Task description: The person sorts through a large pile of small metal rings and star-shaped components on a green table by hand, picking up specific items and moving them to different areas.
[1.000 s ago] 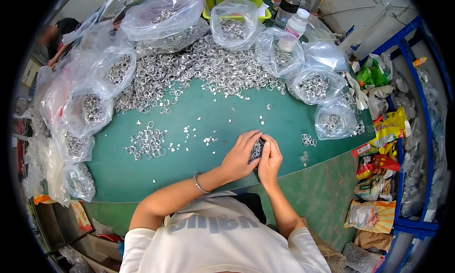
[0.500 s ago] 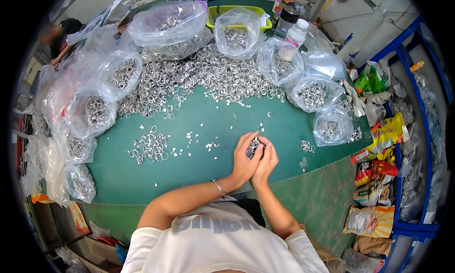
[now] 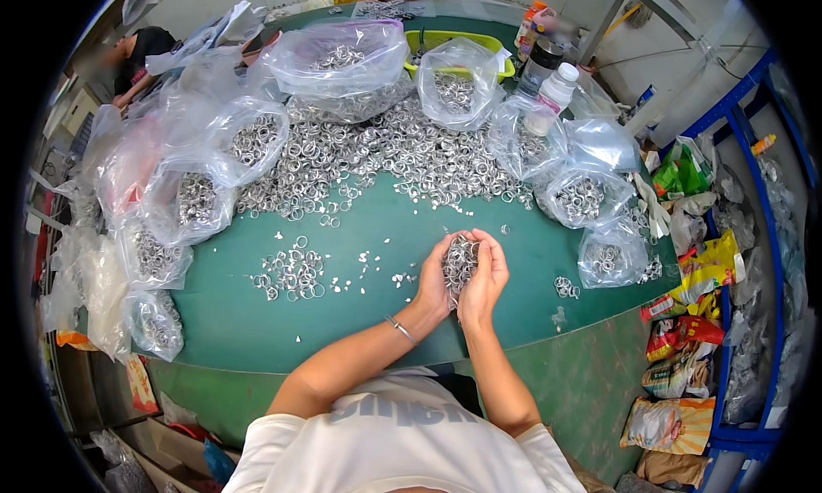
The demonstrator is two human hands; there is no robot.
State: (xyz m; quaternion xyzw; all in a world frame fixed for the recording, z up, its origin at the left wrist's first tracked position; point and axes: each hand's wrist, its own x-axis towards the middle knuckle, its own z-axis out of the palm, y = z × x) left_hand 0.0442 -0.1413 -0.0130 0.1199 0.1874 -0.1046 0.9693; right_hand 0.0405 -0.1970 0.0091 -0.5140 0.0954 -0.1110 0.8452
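Note:
My left hand (image 3: 433, 277) and my right hand (image 3: 485, 281) are cupped together over the green table (image 3: 377, 326). Between the palms they hold a heap of silver rings (image 3: 460, 266), seen from above. A metal bangle is round my left wrist. To the left of my hands lies a small loose group of rings (image 3: 294, 270), with white chips (image 3: 363, 258) scattered between it and my hands. A smaller cluster of rings (image 3: 565, 288) rests on the right. Across the far side spreads a large pile of rings (image 3: 411, 146).
Clear plastic bags of rings line the left, such as one bag (image 3: 154, 323), and the right, such as another (image 3: 613, 255). At the back stand a yellow-green basket (image 3: 479, 41) and a white bottle (image 3: 561, 86). Two other people are beyond. A blue shelf frame (image 3: 743, 142) stands right.
My cupped hands have parted somewhat at the top, so more of the rings between them shows. The whole view has shifted slightly, bringing another person's hands into sight at the back.

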